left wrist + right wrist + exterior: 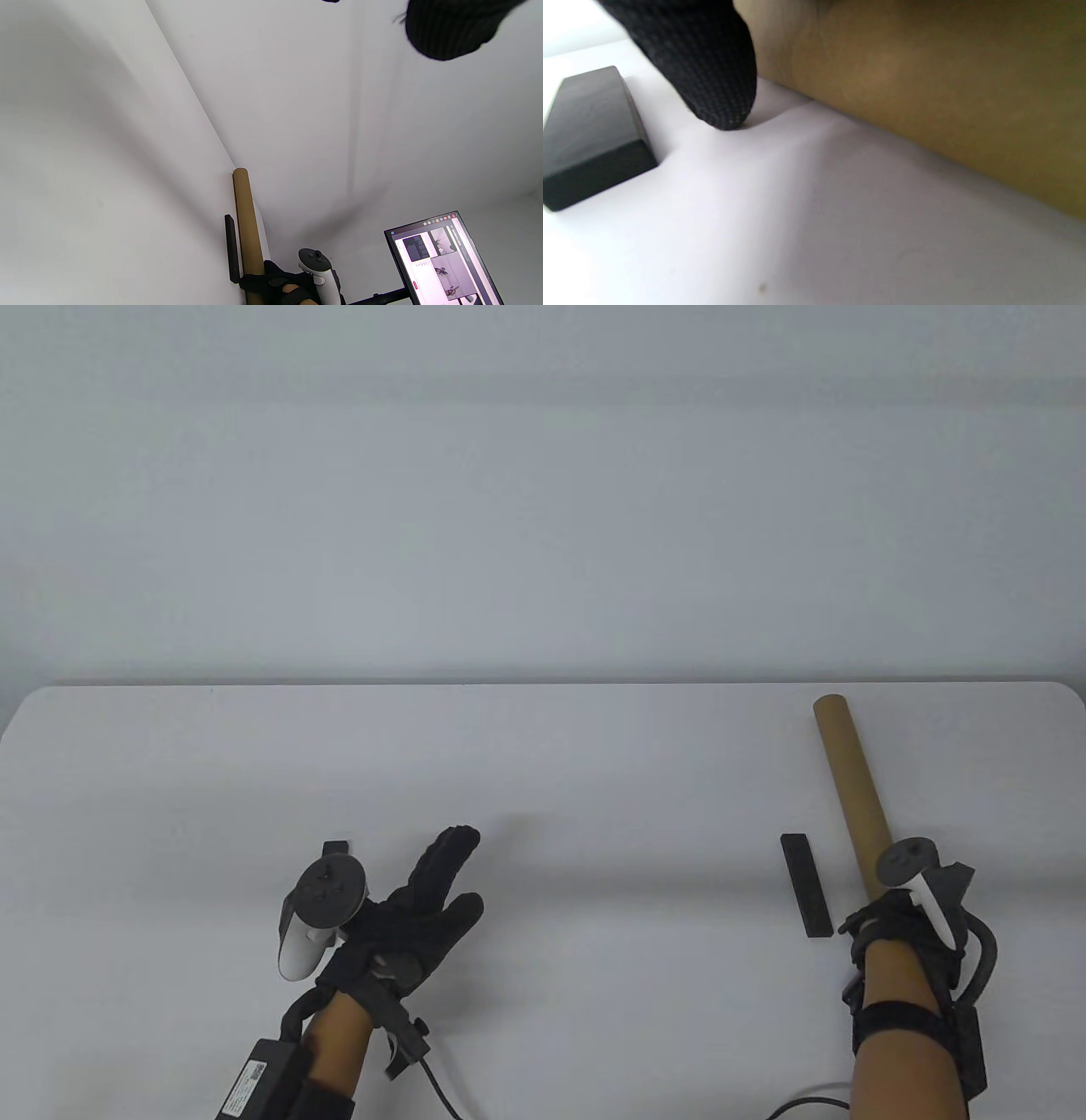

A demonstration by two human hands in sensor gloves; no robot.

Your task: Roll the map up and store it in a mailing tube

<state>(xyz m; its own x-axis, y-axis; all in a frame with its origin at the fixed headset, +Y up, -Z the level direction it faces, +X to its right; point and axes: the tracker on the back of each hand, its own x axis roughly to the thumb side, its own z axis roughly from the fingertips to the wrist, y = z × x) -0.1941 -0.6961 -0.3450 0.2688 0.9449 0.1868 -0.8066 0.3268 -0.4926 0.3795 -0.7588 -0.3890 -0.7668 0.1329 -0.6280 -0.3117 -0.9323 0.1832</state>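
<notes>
A brown cardboard mailing tube lies on the white table at the right, running from far to near. My right hand is over its near end, with the fingers wrapped around it; the left wrist view shows the tube and this hand too. In the right wrist view the tube fills the top right and one fingertip touches the table beside it. My left hand is open with fingers spread over the table's near left, holding nothing. No map is in view.
A flat black bar lies just left of the tube's near end; it also shows in the right wrist view. A small dark piece sits behind my left tracker. A monitor stands off the table's right side.
</notes>
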